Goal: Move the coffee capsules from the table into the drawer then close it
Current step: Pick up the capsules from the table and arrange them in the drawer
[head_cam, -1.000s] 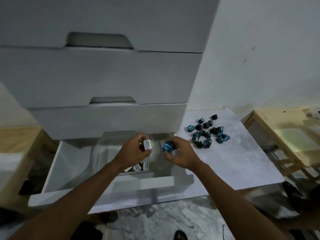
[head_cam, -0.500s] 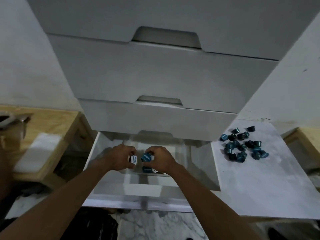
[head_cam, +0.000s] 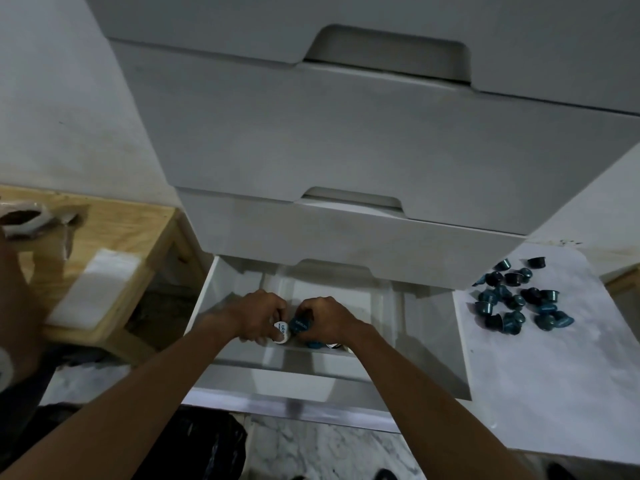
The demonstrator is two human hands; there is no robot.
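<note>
The bottom drawer point(head_cam: 207, 292) of a white chest is pulled out, with a clear organiser tray point(head_cam: 377, 306) inside. My left hand point(head_cam: 252, 315) holds a capsule with a white lid point(head_cam: 281, 330) low inside the drawer. Right beside it, my right hand point(head_cam: 329, 318) pinches a blue capsule point(head_cam: 300, 324). Other capsules point(head_cam: 317, 344) lie in the tray under my right hand, partly hidden. A heap of several blue capsules point(head_cam: 517, 301) sits on the white table point(head_cam: 554, 382) to the right of the drawer.
Two shut drawers point(head_cam: 346, 140) overhang the open one. A low wooden table point(head_cam: 114, 220) with a white pad point(head_cam: 97, 292) stands at the left. Marbled floor point(head_cam: 329, 448) lies below the drawer front. A person's arm point(head_cam: 17, 292) shows at the left edge.
Both hands have carried their capsules from above the drawer's right side down into the tray. The view has swung left, so the heap on the table now sits far right.
</note>
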